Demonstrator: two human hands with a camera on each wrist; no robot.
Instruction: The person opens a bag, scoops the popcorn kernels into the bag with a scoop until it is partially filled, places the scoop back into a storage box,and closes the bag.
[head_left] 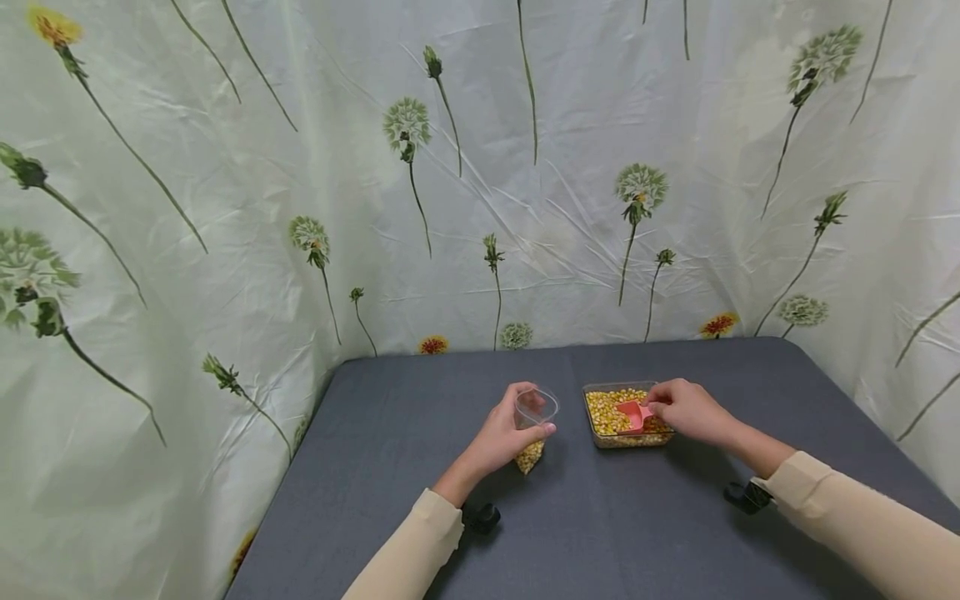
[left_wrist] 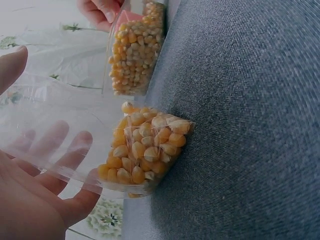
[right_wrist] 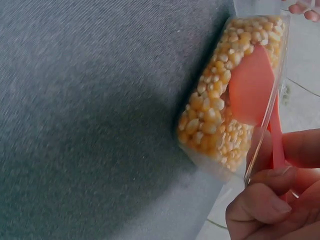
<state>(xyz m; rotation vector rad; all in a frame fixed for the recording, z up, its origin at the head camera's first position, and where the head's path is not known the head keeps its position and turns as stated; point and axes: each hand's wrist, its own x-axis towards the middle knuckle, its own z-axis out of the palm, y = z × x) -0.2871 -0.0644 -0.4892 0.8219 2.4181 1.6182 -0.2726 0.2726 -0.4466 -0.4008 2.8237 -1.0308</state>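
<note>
My left hand is curved round the upper part of a clear plastic bag, whose round mouth stands open at the top. Corn kernels fill the bag's lower end, close over the cloth. In the head view, a clear rectangular container of yellow and white corn kernels stands to the right of the bag. My right hand pinches the handle of a pink scoop. The scoop's bowl lies down among the kernels inside the container, and my fingers are right at the container's rim.
A dark grey cloth covers the table. Behind it and along the sides hangs a pale curtain printed with dandelions. Dark wrist cameras sit under both forearms, beside the beige sleeves.
</note>
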